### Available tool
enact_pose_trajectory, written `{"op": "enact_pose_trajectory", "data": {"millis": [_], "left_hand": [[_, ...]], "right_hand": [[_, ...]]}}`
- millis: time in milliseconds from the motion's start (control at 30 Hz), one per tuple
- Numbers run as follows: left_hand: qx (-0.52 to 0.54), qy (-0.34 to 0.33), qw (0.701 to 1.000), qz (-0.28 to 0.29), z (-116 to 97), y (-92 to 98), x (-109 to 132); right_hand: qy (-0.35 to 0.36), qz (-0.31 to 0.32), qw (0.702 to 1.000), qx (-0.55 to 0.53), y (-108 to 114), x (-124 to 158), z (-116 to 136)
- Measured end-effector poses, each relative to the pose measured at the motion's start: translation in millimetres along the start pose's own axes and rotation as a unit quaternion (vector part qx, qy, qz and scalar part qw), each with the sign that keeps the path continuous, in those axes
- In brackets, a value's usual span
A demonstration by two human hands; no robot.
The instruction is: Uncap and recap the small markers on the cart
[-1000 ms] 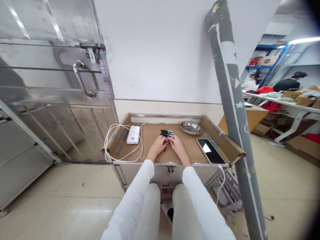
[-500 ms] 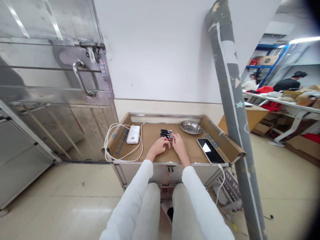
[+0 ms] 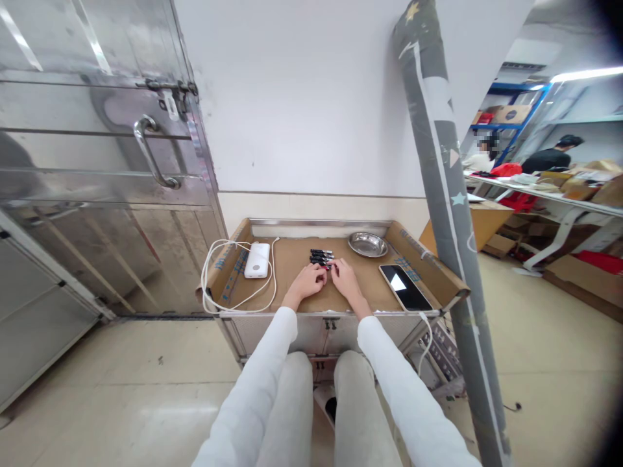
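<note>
Several black pens lie side by side in a small row on the brown cardboard top of the cart. My left hand is at the near side of the row, its fingers curled at the end of the nearest pen, which shows some red. From the right, my right hand reaches the same pen with bent fingers, close to my left fingertips. The fingers partly cover this pen. Behind and to the right of the pens stands a round metal dish.
A white power bank with a looped white cable lies on the left. On the right is a phone. Raised cardboard sides border the top. A tall grey roll leans there. Two people sit in the background.
The camera view has shifted slightly, so the whole scene sits a little further left. Both hands stay at the nearest pen, with only a slight movement of the fingers.
</note>
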State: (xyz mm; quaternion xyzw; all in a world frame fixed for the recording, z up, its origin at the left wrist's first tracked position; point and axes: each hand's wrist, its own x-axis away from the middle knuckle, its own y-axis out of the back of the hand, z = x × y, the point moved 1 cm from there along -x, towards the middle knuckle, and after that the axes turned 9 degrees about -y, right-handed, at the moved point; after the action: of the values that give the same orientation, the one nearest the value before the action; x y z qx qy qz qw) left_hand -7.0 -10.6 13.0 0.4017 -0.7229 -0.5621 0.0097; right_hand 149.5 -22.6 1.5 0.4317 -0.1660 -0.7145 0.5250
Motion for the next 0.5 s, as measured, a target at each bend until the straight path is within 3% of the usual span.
{"op": "enact_pose_trajectory", "data": {"millis": [133,267,500], "left_hand": [[-0.028,0.021,0.999,-0.004,-3.3,2.1,1.5],[-0.051,0.053,0.997,-0.015,-4.2,4.8,5.6],[-0.084,0.078,0.993,-0.039,-0.7,5.8,11.0]], "right_hand": [[-0.023,-0.002,1.0,-0.006,4.1,23.0,4.4],[-0.015,0.04,0.998,0.037,-1.4,39.5,7.6],[0.022,0.066,0.997,-0.029,-8.1,13.7,-5.2]]}}
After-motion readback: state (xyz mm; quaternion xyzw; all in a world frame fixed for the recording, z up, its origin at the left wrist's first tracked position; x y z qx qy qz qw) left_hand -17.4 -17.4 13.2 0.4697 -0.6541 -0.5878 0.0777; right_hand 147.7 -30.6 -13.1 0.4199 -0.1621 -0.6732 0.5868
